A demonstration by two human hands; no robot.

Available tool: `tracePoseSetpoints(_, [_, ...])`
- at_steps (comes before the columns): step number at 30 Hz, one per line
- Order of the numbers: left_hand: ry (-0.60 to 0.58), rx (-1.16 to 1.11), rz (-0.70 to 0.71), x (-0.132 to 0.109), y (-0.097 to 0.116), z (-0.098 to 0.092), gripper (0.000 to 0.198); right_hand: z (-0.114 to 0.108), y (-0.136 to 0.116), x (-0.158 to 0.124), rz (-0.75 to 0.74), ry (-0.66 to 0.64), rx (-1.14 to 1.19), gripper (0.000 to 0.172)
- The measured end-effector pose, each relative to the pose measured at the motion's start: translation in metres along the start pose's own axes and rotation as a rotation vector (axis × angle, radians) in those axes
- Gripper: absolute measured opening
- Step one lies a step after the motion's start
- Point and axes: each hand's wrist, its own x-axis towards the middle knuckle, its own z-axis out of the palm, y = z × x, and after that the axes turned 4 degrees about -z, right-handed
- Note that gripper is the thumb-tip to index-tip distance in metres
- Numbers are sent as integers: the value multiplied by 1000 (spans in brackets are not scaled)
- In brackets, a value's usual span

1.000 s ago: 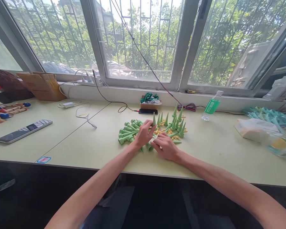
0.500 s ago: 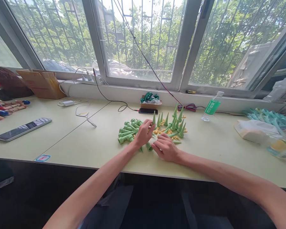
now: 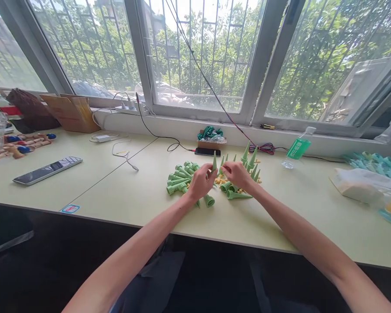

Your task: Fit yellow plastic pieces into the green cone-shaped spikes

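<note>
Two bare hands, middle of the frame, both above a pale counter (image 3: 143, 191). Left hand (image 3: 200, 182): thumb and fingers pinching one green plastic spike (image 3: 214, 160) low down, at its wide end. Spike stands roughly upright, tapered tip clear above the fingers, on the right-hand side of that hand. Right hand (image 3: 237, 173): fingers bent and gathered, their tips just right of the spike; contact with it not certain. Cannot tell whether they pinch anything of their own.

Small yellow pieces (image 3: 219, 179) scattered on the counter between and under the hands. Left of the left hand, a fan of green tubular pieces (image 3: 177, 177), lying flat, broad ends outward. One open-ended green piece (image 3: 209, 201) below the left hand, mouth toward the lower edge of the frame. Beyond the right hand, a cluster of upright green cones (image 3: 253, 159), partly hidden by that hand; below it, another green spike (image 3: 239, 195) on its side, point to the right.

Behind the hands, upper centre: black phone (image 3: 207, 151), lying flat just in front of a small open cardboard box (image 3: 211, 144). Right of centre: clear bottle with green label (image 3: 298, 149), upright, well apart from the hands.
</note>
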Motion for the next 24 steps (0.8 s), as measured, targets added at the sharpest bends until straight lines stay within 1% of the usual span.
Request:
tracePoseSetpoints(3, [-6, 25, -13, -1, -2, 1, 16, 12, 4, -8, -13, -74, 33, 25])
tracePoseSetpoints(5, [0, 32, -20, -1, -2, 1, 17, 15, 6, -11, -19, -82, 65, 26])
tracePoseSetpoints(10, [7, 29, -13, 0, -1, 0, 20, 10, 7, -9, 5, -57, 138, 24])
tracePoseSetpoints(14, [-4, 14, -17, 1, -2, -1, 18, 7, 12, -8, 80, -109, 250, 19])
tracePoseSetpoints(16, [-10, 12, -18, 1, -2, -1, 16, 7, 17, -8, 101, -142, 266, 16])
tracePoseSetpoints(20, [-11, 31, -14, 0, -4, 0, 15, 8, 22, -7, 110, -199, 283, 15])
tracePoseSetpoints(24, [-11, 36, -9, 0, -4, 0, 13, 9, 21, -6, 104, -218, 300, 14])
